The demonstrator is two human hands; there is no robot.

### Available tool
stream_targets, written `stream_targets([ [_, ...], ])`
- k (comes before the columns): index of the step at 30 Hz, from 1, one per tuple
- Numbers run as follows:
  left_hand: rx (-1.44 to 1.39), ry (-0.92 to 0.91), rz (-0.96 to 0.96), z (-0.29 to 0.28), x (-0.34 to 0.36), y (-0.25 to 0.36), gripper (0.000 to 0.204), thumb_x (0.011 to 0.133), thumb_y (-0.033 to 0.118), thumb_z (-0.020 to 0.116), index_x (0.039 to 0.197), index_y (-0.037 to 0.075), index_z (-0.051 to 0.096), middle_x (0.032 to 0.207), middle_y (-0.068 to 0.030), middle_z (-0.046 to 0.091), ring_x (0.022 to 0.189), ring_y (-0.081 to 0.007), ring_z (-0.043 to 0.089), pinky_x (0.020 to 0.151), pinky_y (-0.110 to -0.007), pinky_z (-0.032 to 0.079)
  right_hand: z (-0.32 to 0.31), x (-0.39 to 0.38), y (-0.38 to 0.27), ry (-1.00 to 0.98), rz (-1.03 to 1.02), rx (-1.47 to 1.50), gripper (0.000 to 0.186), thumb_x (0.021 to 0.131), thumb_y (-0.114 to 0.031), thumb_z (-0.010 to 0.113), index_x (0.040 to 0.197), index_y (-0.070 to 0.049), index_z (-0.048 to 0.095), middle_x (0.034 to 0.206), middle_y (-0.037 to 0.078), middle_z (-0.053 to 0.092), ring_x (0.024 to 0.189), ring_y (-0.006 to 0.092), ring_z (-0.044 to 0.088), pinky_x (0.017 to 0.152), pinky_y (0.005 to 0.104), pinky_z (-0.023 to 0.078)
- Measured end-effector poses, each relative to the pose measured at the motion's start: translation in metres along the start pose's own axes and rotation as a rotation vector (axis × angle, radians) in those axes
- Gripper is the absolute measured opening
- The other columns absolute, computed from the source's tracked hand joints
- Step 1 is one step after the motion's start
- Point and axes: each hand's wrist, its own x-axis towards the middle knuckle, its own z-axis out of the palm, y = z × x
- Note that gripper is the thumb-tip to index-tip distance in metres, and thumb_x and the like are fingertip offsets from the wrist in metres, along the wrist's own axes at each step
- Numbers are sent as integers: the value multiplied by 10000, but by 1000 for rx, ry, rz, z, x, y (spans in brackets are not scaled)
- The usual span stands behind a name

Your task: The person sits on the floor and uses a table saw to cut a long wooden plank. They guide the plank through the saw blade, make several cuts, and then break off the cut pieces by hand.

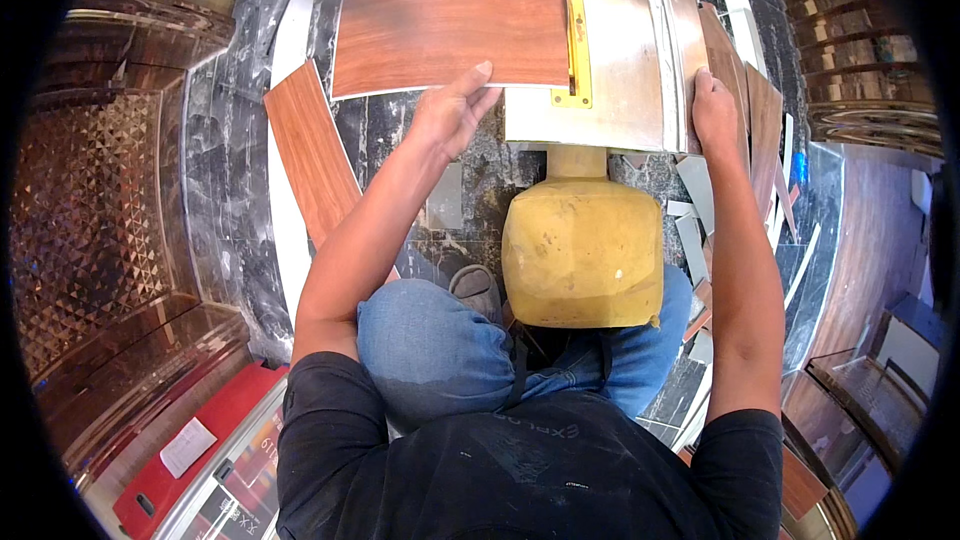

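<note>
My left hand (456, 112) pinches the near edge of a reddish-brown wood-grain board (450, 28) with a pale underside, thumb on top. The board's right end lies over a yellow slotted plate (578, 35) set in a silver metal saw table (620, 60); its left part sticks out past the table. At the table's right side, my right hand (714, 112) is closed around the long side rail (683, 35), its fingertips partly hidden. Below the table's near edge a scuffed yellow housing (583, 252) sits between my knees. A blade is hard to make out at the slot.
Another reddish board (315, 150) slants on the dusty dark floor at left. Brown planks (762, 125) and pale offcuts (695, 185) lie at right. A red case (200, 445) stands lower left. Patterned shiny panels (90, 210) line the left side; stacked trim (860, 50) is at far right.
</note>
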Motion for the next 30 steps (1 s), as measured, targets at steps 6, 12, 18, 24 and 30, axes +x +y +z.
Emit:
stream_targets([
  [6,-2,-9,1,-5,-5,-4,409,887,111,720,1240,59,521,1181,-50,594,1089,-161,571,946,-297,504,0,0,-1,-5,11,5,601,936,-455,360,1085,52,647,1139,331,603,1101,486,558,970,499,410],
  [12,6,27,3,2,-15,-3,354,891,104,713,1200,62,546,1126,-38,609,1037,-152,593,899,-282,526,-1,-1,-3,-5,17,10,605,935,-458,357,1071,54,648,1134,330,606,1098,482,563,969,497,412],
  [18,-9,32,-22,-3,-15,-8,333,899,108,706,1189,60,549,1119,-36,609,1028,-143,597,880,-275,535,-1,0,-1,7,5,4,607,935,-457,351,1064,55,651,1128,334,604,1094,487,561,968,505,408],
  [24,-6,35,16,-1,-19,-9,388,904,102,699,1229,-4,516,1156,-89,607,1059,-178,605,906,-286,540,1,2,3,0,-23,3,618,936,-461,345,1059,61,652,1126,337,603,1094,493,556,973,505,404],
  [30,3,40,3,-3,-20,-9,414,911,101,690,1253,-31,497,1188,-119,598,1077,-197,608,912,-288,546,1,1,0,-8,-10,22,627,938,-466,338,1068,62,651,1136,339,598,1099,492,555,975,498,402],
])
